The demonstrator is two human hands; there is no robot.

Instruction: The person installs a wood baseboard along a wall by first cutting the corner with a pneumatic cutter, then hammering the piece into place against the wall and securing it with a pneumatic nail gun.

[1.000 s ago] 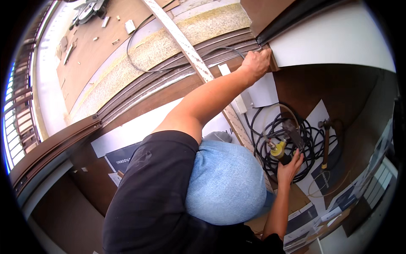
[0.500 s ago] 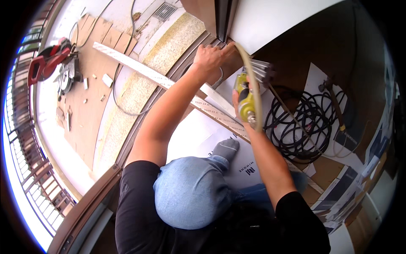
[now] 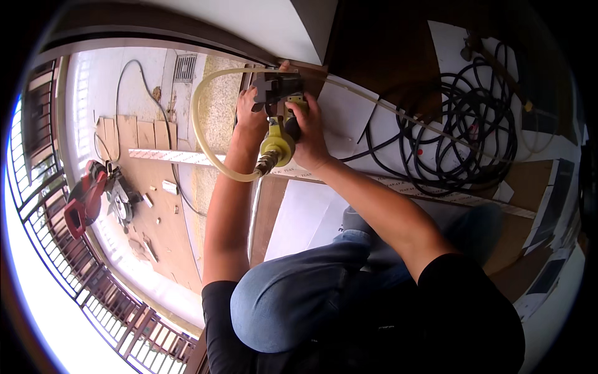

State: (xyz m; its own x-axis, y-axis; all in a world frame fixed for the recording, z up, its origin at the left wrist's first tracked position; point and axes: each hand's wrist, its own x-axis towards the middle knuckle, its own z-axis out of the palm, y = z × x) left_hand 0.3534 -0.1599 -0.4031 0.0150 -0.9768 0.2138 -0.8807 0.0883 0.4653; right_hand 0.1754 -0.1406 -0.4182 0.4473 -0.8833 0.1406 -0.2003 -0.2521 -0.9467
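Note:
My right hand is wrapped round the grip of a yellow-green air nail gun, whose dark magazine and head lie toward the door frame. A pale air hose loops left from the brass fitting at the gun's near end. Just left of the gun, my left hand is up against the bottom of the frame. The gun covers most of its fingers, and whether it grips anything is hidden. Below both wrists, a long white trim strip lies crosswise, printed along its length.
Black hose coils lie on the floor at right, near a hammer. Outside at left, a red miter saw stands by cardboard with small offcuts. A railing curves along the left edge. White sheeting lies by my foot.
The view has turned and shifted. My right hand has brought the nail gun left and up to the door frame, beside my left hand. The pale hose now loops to the left.

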